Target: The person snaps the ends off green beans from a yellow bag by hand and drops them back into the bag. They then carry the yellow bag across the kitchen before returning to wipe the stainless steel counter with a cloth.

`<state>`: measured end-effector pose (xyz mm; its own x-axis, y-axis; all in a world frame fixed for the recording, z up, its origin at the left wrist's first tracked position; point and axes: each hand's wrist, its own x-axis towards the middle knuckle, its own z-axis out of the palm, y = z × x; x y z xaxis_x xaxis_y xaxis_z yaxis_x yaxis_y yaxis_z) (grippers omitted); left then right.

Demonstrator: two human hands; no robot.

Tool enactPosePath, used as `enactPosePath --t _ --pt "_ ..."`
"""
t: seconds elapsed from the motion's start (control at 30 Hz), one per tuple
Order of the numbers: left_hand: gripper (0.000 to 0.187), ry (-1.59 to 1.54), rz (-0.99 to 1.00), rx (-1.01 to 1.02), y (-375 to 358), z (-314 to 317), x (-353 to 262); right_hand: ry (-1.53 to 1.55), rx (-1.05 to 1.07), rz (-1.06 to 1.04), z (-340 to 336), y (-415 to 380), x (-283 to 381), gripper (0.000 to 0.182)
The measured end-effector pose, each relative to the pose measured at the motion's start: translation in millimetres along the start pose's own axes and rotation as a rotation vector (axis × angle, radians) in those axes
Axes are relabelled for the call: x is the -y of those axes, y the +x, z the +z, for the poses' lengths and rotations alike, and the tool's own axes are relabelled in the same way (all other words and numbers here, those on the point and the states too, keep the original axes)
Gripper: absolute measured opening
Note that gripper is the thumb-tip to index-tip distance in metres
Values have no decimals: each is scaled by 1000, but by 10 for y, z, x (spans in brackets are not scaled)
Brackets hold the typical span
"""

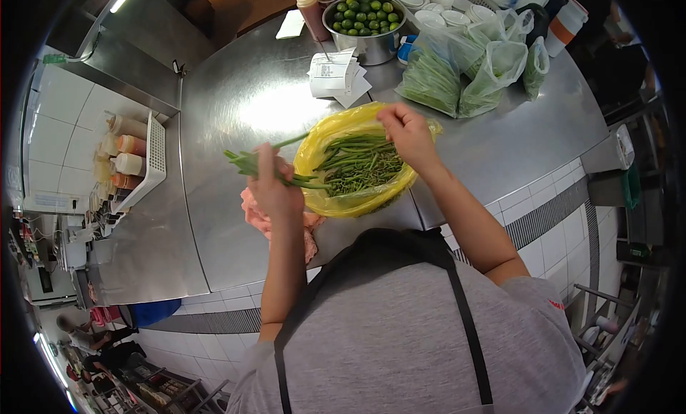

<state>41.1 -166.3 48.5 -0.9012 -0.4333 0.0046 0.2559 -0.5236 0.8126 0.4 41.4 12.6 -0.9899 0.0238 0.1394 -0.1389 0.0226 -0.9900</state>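
Observation:
My left hand (274, 187) grips a small bunch of green stalks (246, 161) whose tips stick out to the left over the steel counter. My right hand (409, 132) hovers over the far edge of an open yellow plastic bag (327, 137), fingers pinched near the bag's rim; what it pinches is too small to tell. The bag holds a pile of thin green stems and leafy bits (357, 167). A pink bag (255, 215) lies under my left wrist at the counter's near edge.
Clear plastic bags of greens (457, 71) lie at the back right. A steel bowl of limes (362, 17) stands behind paper slips (336, 75), with white bowls (436, 7) nearby. A white basket of sauce bottles (132, 157) sits at the left.

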Motion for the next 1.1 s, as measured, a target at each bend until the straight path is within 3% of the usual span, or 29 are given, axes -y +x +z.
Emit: enactPosePath --t 0.03,0.1,0.17,0.23,0.3,0.33,0.37,0.43,0.5,0.57,0.73,0.83,0.93,1.03,1.1 --pt "9 -34 -21 -13 53 -65 -48 -2 7 0 -41 -11 -91 16" --pt "7 -92 -93 -63 93 -80 -66 -625 291 -405 -57 -42 -219 14" --pt "18 -160 -331 -158 107 -21 -43 -724 382 -407 53 -97 -255 13" --pt "19 -175 -361 -103 103 -112 65 -824 475 -410 163 -148 -282 11" --pt "21 17 -444 198 116 -238 157 -1058 484 -467 256 -173 -328 11" --pt "17 233 -428 234 88 -238 153 -1055 490 -471 267 -180 -321 11" --pt "17 234 -428 226 59 -241 198 -965 512 -435 265 -201 -308 11" --pt "10 899 -107 558 -4 -191 283 -875 535 -395 251 -234 -319 12" --pt "15 1058 -101 562 -60 -193 336 -799 498 -331 224 -252 -351 13" --pt "18 1408 241 768 -44 -264 460 -846 551 -289 204 -258 -329 16" --pt "18 1531 129 869 -36 -212 504 -895 650 -202 159 -243 -197 14" --pt "18 1504 117 952 3 -150 369 -692 591 -210 86 -233 -113 14" --pt "18 1346 25 780 -37 -17 169 -506 497 -181 -83 -217 -30 15" --pt "18 1351 -4 769 -22 6 114 -729 485 -300 -240 -224 43 15" --pt "18 1338 31 796 -35 25 110 -807 264 -519 -245 -280 159 13"
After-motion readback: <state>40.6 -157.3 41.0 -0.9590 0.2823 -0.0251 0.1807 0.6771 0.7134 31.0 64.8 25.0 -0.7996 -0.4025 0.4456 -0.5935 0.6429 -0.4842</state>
